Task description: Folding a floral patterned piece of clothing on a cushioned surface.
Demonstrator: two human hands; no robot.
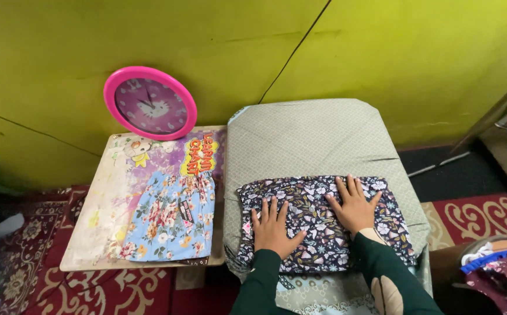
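A folded dark floral cloth (pixel 314 201) lies on a padded board covered in grey-green patterned fabric (pixel 306 140). My left hand (pixel 274 228) rests flat on the cloth's left part, fingers spread. On the right part my right hand (pixel 354 205) presses flat too, fingers apart. Neither hand grips anything. Dark green sleeves cover both forearms.
A low board (pixel 101 210) at the left carries a folded light-blue floral cloth (pixel 171 216). A pink round clock (pixel 150 104) leans on the yellow-green wall. Red patterned carpet (pixel 475 216) covers the floor. A basket with clothes (pixel 498 271) sits at the lower right.
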